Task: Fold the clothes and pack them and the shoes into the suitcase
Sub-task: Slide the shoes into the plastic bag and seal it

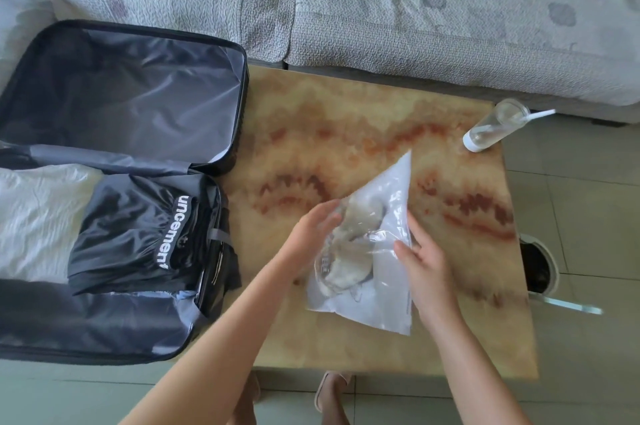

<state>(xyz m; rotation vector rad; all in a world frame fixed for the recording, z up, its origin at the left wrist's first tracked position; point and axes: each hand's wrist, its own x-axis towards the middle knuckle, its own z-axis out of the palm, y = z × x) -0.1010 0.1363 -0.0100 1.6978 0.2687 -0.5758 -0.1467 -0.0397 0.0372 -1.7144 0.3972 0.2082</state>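
Observation:
A clear plastic bag (384, 293) with pale shoes (349, 251) inside lies on the marbled tan table (346, 120). My left hand (311, 234) rests on the bag's left side over the shoes, fingers spread. My right hand (422, 258) presses on the bag's right edge, fingers apart. At the left an open black suitcase (239, 102) holds a folded white garment (38, 217) and folded black clothes (131, 237) with a white-lettered waistband.
A clear tumbler with a white straw (495, 127) stands at the table's far right corner. A grey patterned sofa (381, 9) runs behind the table. A round bin (540, 269) sits on the tiled floor at the right.

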